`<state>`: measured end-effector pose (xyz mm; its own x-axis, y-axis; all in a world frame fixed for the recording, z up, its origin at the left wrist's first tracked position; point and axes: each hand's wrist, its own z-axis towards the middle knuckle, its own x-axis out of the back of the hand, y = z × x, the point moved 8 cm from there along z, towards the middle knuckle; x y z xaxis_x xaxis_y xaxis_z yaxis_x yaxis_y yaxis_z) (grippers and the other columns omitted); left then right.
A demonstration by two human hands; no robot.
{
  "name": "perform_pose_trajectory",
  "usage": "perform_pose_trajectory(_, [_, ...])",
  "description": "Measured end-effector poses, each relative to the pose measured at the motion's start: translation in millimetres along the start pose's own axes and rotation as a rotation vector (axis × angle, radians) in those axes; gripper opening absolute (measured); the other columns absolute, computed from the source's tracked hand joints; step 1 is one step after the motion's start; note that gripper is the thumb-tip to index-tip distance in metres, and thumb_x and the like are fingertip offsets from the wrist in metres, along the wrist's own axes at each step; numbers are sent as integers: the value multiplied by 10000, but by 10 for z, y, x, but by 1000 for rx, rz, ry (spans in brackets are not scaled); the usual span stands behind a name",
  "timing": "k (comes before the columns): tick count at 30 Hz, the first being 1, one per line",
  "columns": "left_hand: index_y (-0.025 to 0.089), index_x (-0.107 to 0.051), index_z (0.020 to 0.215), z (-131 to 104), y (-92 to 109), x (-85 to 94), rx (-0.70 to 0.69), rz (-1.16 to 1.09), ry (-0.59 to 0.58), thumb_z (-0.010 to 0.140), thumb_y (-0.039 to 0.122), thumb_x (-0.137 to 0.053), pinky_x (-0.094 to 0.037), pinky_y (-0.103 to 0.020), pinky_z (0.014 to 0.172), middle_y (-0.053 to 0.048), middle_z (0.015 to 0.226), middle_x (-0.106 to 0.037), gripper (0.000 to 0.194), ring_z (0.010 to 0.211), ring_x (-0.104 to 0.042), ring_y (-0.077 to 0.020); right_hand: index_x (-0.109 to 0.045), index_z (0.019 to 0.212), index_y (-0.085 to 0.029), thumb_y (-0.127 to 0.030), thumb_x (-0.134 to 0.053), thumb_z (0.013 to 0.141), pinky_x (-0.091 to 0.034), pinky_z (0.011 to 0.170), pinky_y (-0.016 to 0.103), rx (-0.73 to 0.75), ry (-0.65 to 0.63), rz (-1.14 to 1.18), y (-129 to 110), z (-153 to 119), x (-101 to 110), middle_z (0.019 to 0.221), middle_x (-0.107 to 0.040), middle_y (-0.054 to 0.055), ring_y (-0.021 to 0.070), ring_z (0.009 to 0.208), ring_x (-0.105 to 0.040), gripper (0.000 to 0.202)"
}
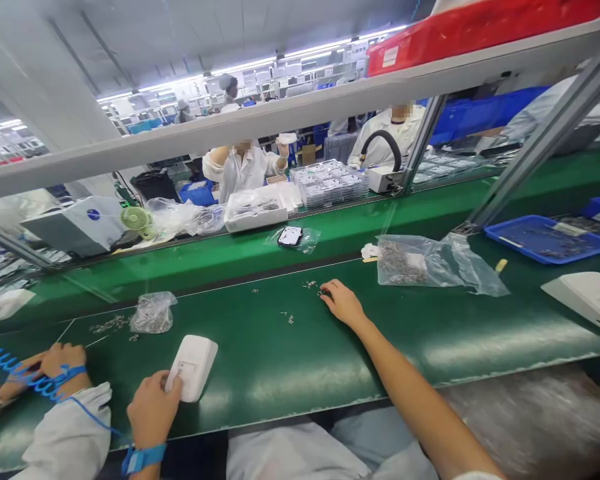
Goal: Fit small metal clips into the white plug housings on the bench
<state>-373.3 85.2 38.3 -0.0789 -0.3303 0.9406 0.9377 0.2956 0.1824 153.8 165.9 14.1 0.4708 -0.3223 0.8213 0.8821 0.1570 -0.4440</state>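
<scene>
My left hand (154,407), with a blue strap at the wrist, grips the lower left edge of a white plastic housing (194,368) on the green table (260,380). Farther forward, my right hand (343,302) rests on the table with its fingertips pressed together at a few small metal parts (310,285); whether anything is between them is too small to tell. More small parts (290,319) lie left of that hand. A clear bag of small metal parts (403,263) is to its right.
A co-worker's hands (63,363) and blue coiled cord (20,373) are at the left, near another bag of parts (153,313). At the right are a blue tray (545,240) and a second white housing (587,300). A raised green ledge (205,257) runs behind.
</scene>
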Motion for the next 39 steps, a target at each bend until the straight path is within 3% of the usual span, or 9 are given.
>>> perform_pose_trajectory(2, [189,-625,1018,-57,189,175,8,70,166,846,444,-473,-425,-428,765,-150,1063,-622,343,1012,-583,-363,-664,974,-190,-172,-522,954,-459,777,275,21,-3,-18,-51,3,-35,995,-635,53,170,899,-610,145])
perform_pose_trajectory(4, [180,-617,1037,-158,550,243,-79,17,249,877,414,-478,-428,-451,835,-161,1103,-602,316,1067,-562,-360,-657,916,-180,-160,-498,964,-445,772,280,31,-10,-42,-71,4,-73,961,-634,60,179,889,-593,167])
perform_pose_trajectory(10, [215,-614,978,-445,2146,-56,-538,-435,-20,921,257,-500,-428,-396,924,-89,1029,-639,135,1048,-578,-252,-631,932,-154,-149,-453,985,-416,751,298,49,-61,-104,-86,5,-152,995,-621,93,201,880,-558,186])
perform_pose_trajectory(14, [217,-635,1080,-508,3234,-371,-775,-379,-168,929,198,-519,-422,-377,867,-77,1079,-641,192,1045,-572,-229,-625,931,-161,-128,-461,976,-414,749,300,77,-67,-95,-135,-1,-120,978,-618,83,201,877,-566,173])
perform_pose_trajectory(18, [220,-675,1038,-464,3937,-670,-848,-328,-138,901,183,-585,-395,-376,782,-62,1023,-651,168,977,-571,-236,-629,993,-164,-156,-513,965,-434,774,315,106,-39,-47,-153,-27,-93,998,-626,78,209,909,-587,119])
perform_pose_trajectory(21, [199,-686,849,-449,4127,-849,-856,-307,-109,922,175,-570,-366,-372,760,-58,945,-645,139,929,-567,-222,-645,986,-177,-166,-535,952,-440,773,329,110,-27,-14,-127,-31,-121,1001,-621,79,219,913,-590,115])
perform_pose_trajectory(25, [199,-660,838,-453,4084,-920,-852,-320,-94,939,167,-554,-335,-379,782,-38,930,-634,150,940,-555,-208,-642,965,-198,-185,-554,932,-435,759,343,82,-28,62,-74,-15,-167,1003,-618,73,226,894,-584,95])
perform_pose_trajectory(31, [193,-618,837,-472,4030,-815,-831,-423,-75,941,155,-551,-288,-379,781,-19,911,-625,129,906,-548,-181,-609,868,-205,-199,-499,930,-425,776,369,-13,-12,310,1,-3,-174,913,-638,71,234,846,-568,126])
perform_pose_trajectory(39, [184,-577,801,-503,4034,-593,-848,-458,128,921,131,-561,-263,-386,772,-13,845,-634,132,850,-549,-195,-576,868,-217,-376,-637,842,-415,652,320,-246,80,843,65,-4,-94,733,-601,19,182,662,-537,172])
